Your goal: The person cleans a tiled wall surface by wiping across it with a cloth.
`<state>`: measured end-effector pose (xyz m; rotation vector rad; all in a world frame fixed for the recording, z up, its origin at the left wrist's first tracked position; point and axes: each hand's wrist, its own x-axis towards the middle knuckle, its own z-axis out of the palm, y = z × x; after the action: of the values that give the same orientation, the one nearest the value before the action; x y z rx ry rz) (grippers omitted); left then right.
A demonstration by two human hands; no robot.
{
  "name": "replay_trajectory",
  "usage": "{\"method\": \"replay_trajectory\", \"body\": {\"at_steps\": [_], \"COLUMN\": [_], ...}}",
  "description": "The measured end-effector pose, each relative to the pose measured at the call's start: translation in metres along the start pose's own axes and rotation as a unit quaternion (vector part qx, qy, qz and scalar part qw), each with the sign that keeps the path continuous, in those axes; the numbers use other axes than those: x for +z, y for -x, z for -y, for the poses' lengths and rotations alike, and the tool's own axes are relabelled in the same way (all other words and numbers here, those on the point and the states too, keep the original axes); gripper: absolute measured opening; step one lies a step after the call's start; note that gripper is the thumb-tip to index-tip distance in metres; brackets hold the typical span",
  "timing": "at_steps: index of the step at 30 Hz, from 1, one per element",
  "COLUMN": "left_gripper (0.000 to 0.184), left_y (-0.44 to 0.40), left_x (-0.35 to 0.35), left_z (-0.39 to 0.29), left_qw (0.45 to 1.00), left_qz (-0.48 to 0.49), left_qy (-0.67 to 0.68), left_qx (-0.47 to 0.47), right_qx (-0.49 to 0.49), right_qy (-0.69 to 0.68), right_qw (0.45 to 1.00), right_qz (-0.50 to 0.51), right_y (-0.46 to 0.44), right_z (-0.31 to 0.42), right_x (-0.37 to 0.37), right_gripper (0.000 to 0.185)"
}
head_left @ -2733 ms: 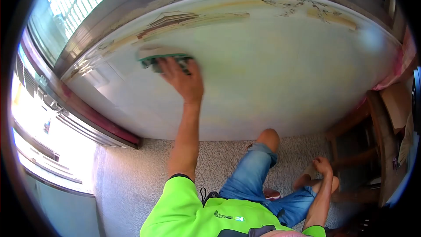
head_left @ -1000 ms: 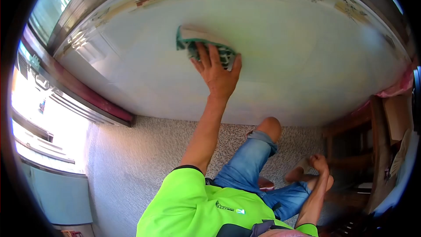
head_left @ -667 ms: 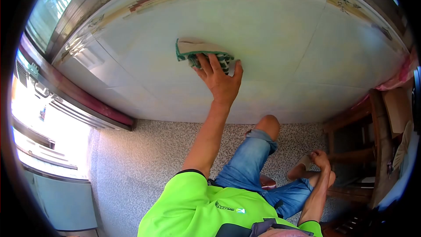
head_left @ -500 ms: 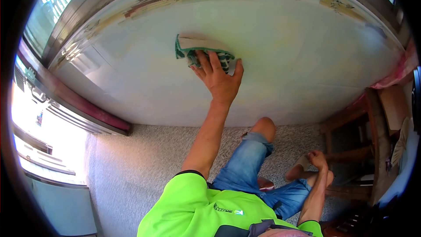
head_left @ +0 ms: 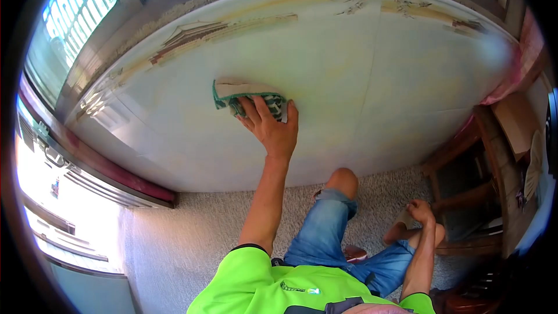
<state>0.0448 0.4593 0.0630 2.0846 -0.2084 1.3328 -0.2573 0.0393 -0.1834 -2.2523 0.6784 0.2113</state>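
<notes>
My left hand (head_left: 271, 128) presses a folded cloth (head_left: 249, 93) against the pale tiled wall (head_left: 325, 93). The cloth is beige with a green edge and a green-and-white patterned part under my fingers. My thumb lies at the cloth's right end. Below a painted building with a long roof (head_left: 195, 38), the cloth touches plain wall. Low on the right, my right hand (head_left: 421, 211) rests by my bent knee with its fingers curled, and no object shows in it.
A wooden stool or chair frame (head_left: 494, 180) stands at the right, with a cardboard box (head_left: 516, 125) beside it. Pink cloth (head_left: 520, 75) hangs above. At the left are a door frame (head_left: 116, 171) and a barred window (head_left: 78, 9). Speckled floor (head_left: 192, 232) lies below.
Since the earliest frame, my left hand and the cloth have moved right and slightly down along the wall. The view has tilted down and back up. My right hand has stayed by the knee.
</notes>
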Motion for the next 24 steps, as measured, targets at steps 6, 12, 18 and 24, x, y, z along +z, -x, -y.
{"method": "replay_trajectory", "body": {"at_steps": [6, 12, 18, 24], "left_gripper": [0.079, 0.062, 0.060, 0.068], "left_y": [-0.003, -0.057, -0.123, -0.167], "left_x": [0.015, 0.012, -0.018, -0.063], "left_z": [-0.032, -0.094, -0.055, 0.110], "left_qw": [0.994, 0.962, 0.967, 0.964], "left_qz": [0.032, 0.078, -0.018, -0.206], "left_qy": [0.016, 0.059, 0.035, -0.069], "left_qx": [0.107, 0.254, 0.250, 0.154], "right_qx": [0.012, 0.033, 0.046, 0.040], "right_qy": [0.008, -0.050, -0.006, 0.023], "right_qw": [1.000, 0.998, 0.997, 0.997], "right_qz": [-0.014, 0.021, 0.060, 0.061], "right_y": [0.000, -0.017, -0.014, 0.002], "right_z": [0.000, -0.034, -0.024, 0.014], "right_x": [0.002, 0.011, 0.002, -0.004], "right_gripper": [0.034, 0.032, 0.031, 0.032]}}
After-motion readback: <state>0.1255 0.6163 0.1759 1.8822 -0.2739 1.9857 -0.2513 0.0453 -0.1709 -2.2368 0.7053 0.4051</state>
